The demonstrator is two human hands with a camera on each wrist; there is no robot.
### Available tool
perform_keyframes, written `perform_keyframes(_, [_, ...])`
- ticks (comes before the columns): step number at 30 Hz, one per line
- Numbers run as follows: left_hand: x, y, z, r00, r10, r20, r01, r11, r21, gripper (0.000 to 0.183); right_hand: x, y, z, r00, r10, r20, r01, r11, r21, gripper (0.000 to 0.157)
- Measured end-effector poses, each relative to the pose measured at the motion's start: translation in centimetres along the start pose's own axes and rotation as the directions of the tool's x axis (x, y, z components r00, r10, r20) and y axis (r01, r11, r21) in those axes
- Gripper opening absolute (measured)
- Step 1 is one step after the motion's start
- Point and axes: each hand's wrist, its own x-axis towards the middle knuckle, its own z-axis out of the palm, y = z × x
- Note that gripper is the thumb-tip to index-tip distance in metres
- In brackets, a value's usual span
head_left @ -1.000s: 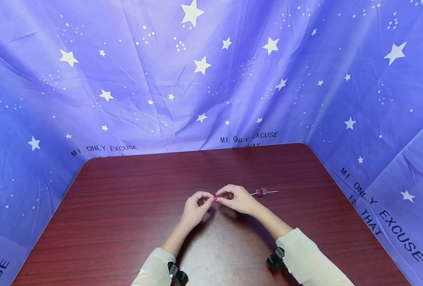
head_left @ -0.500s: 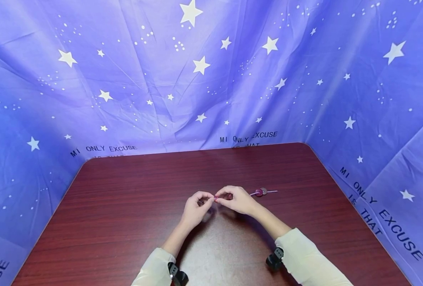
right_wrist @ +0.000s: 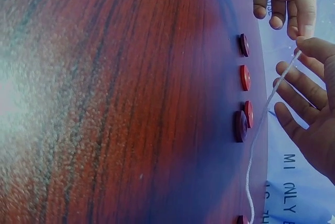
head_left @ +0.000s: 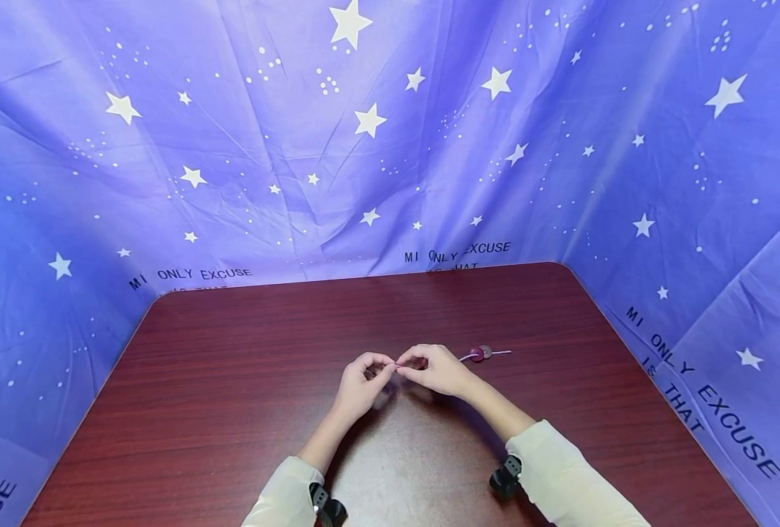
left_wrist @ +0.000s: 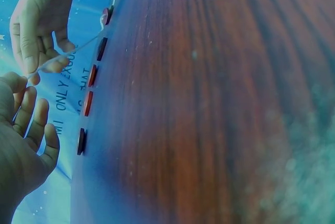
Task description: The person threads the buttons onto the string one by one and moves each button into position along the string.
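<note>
While pinching string point(right_wrist: 247, 177) in left hand point(head_left: 357, 386) and right hand point(head_left: 445, 369), with fingertips close together over worktop point(head_left: 244, 410): both grips closed at thumb and forefinger, other fingers loosely spread. Reddish sliver point(head_left: 398, 365) at the pinch, probably a button; too hidden to be sure. More string toward right edge of worktop, with two buttons point(head_left: 477, 355) apparently threaded. Loose buttons point(right_wrist: 245, 78) in a row roughly parallel to far edge. Likely step: feeding string end through another button. Next, by judgement: catch the tip, draw it through, slide button along.
</note>
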Motion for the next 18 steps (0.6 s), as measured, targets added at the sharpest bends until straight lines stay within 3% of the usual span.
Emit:
perform_keyframes(8, [-0.8, 3.2, -0.7, 0.999, 0.016, 0.041, -0.017, 1.0, 0.019, 0.01, 0.0, 0.2, -0.1, 1.0, 0.007, 0.012, -0.007, 1.0, 0.014, 0.01])
perform_keyframes(18, [-0.8, 3.5, -0.7, 0.999, 0.02, 0.032, -0.021, 1.0, 0.02, 0.01, -0.1, 0.2, -0.2, 1.0, 0.007, 0.004, -0.007, 1.0, -0.004, 0.008])
